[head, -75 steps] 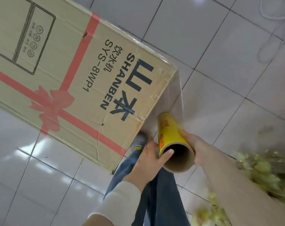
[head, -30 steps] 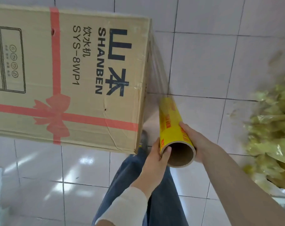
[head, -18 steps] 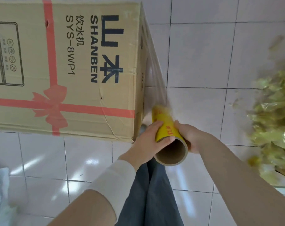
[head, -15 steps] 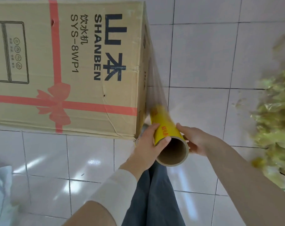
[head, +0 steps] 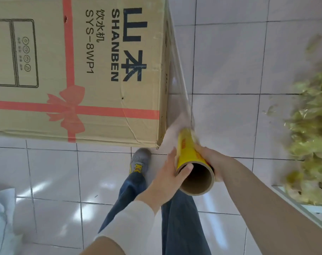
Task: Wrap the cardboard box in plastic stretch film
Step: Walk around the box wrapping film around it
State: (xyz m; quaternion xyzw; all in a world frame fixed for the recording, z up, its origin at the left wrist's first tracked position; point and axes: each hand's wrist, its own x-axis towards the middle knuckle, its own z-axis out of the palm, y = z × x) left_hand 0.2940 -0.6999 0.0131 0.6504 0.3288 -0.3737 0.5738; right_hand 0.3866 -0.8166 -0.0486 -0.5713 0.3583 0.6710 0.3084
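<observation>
A tall brown cardboard box [head: 101,70] with a red printed ribbon and dark lettering fills the upper left and stands on the tiled floor. A yellow roll of stretch film [head: 190,153] on a cardboard tube points at me, just right of the box's near corner. Clear film [head: 180,85] runs taut from the roll up along the box's right side. My left hand [head: 167,173] holds the roll from the left, thumb over the tube's rim. My right hand [head: 213,161] grips it from the right.
My jeans and a grey-and-yellow shoe [head: 139,161] are below the box's corner. A heap of yellow-green plastic bags [head: 311,137] lies at the right, over a pale ledge [head: 303,205]. White crumpled material [head: 0,218] sits at the lower left.
I have stepped round the box's corner, so the box now looks square-on. The roll has stayed in both hands and more film is drawn along the box's right side.
</observation>
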